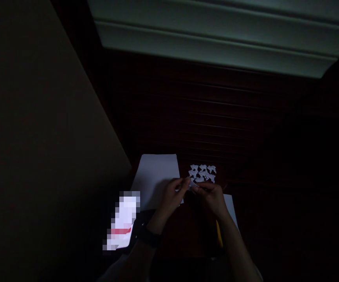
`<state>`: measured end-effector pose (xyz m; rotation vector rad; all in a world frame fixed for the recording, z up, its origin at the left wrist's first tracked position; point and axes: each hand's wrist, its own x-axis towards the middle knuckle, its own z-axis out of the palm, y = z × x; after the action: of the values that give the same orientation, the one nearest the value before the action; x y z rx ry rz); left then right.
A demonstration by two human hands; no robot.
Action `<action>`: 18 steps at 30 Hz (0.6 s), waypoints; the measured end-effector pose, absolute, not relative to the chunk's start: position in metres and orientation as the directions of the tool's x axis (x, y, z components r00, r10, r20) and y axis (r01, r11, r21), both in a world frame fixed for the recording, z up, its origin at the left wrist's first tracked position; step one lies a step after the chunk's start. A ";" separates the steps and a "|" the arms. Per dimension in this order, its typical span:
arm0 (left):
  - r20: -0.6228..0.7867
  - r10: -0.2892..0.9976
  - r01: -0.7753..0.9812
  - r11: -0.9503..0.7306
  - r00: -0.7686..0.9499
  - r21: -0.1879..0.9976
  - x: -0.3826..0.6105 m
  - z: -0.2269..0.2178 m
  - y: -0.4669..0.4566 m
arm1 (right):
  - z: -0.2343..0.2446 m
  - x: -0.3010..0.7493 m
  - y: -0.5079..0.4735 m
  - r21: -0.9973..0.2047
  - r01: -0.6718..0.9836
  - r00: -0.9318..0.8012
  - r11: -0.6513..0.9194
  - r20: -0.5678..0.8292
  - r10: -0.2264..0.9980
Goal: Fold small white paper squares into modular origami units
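Between my fingertips is a small folded piece of white paper (192, 183), pinched from both sides. My left hand (175, 192) grips its left end with thumb and forefinger, and a dark band circles that wrist. My right hand (212, 195) closes on the right end. Just beyond my fingers, several small folded paper figures (202, 172) lie in rows on the dark table (184, 235). The exact shape of the held paper is hard to make out in the dim light.
A stack of white paper (157, 168) lies at the left, partly behind my left hand. More white paper (230, 205) shows beside my right forearm, near a yellow object (219, 234). A bright, blurred-out screen (124, 221) stands at the left. Dark slatted panelling (201, 117) rises behind.
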<state>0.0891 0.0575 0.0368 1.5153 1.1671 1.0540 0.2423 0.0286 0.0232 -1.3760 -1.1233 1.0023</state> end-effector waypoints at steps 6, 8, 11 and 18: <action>0.172 0.952 0.248 -0.235 0.252 0.940 0.078 0.041 0.054 | 0.023 0.243 0.029 -0.980 0.181 0.181 0.083 0.116 0.977; 0.145 0.927 0.155 -0.209 0.344 0.966 0.075 0.041 0.054 | 0.025 0.244 0.029 -0.973 0.195 0.148 0.127 0.157 0.976; 0.118 0.917 0.097 -0.167 0.382 0.981 0.073 0.037 0.055 | 0.030 0.244 0.028 -0.970 0.177 0.102 0.165 0.185 0.977; 0.086 0.918 0.061 -0.118 0.388 0.991 0.073 0.030 0.060 | 0.035 0.242 0.026 -0.982 -0.002 0.106 0.191 0.189 0.976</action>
<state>0.0727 0.0603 0.0296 1.5073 0.9178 0.9422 0.2422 0.0261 0.0345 -1.1070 -1.2074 0.9979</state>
